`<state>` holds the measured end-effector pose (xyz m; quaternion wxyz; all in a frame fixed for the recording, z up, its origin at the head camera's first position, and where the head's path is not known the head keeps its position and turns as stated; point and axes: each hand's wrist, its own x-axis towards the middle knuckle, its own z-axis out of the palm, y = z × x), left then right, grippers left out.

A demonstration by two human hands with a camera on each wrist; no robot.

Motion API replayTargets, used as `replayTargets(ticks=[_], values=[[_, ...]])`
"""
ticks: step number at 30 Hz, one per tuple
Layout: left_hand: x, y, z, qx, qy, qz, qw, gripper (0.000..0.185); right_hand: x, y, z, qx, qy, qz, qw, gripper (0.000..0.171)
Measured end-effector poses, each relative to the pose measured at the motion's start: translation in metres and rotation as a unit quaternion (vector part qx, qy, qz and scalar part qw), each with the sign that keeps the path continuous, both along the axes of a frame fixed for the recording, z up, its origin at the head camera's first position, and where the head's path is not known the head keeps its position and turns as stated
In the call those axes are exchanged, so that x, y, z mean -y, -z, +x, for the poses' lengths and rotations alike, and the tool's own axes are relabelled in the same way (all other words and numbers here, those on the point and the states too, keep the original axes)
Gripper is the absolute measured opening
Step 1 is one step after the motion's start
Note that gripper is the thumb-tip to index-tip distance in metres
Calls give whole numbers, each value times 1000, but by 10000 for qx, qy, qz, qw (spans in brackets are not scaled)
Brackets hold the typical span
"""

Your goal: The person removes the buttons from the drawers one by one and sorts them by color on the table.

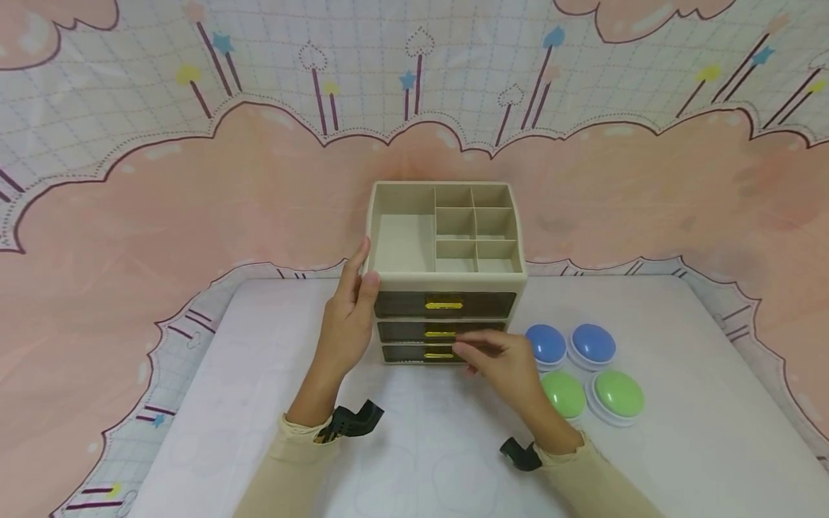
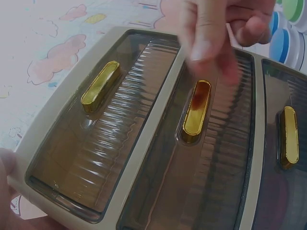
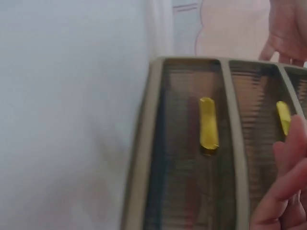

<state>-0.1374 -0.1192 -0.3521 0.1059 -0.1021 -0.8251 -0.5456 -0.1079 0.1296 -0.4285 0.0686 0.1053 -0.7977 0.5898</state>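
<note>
A beige desk organiser (image 1: 447,288) stands on the white mat, with open compartments on top and three dark drawers, all shut, each with a gold handle. My left hand (image 1: 364,267) lies with straight fingers against its left side, thumb on the front corner. My right hand (image 1: 461,350) hovers at the drawer fronts, loosely curled and holding nothing. In the left wrist view its fingertips (image 2: 207,48) are just above the middle handle (image 2: 196,112). The right wrist view shows the bottom handle (image 3: 208,123) free, with the right fingers (image 3: 288,182) beside the middle drawer.
Two blue dome buttons (image 1: 546,344) (image 1: 592,344) and two green ones (image 1: 563,394) (image 1: 618,393) sit on the mat just right of the organiser, close to my right wrist. A pink patterned cloth (image 1: 194,201) covers the surface around the white mat (image 1: 680,432).
</note>
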Motion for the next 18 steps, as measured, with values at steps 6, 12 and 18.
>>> replayTargets(ticks=[6,12,18], values=[[1,0,0,1,38,24,10000,53,4,21,-1,229,-86,210,9995,16],[1,3,-1,-49,31,22,10000,52,13,30,-5,385,87,694,9968,15],[1,3,-2,-113,65,27,9999,52,22,31,-7,241,208,816,9962,11]])
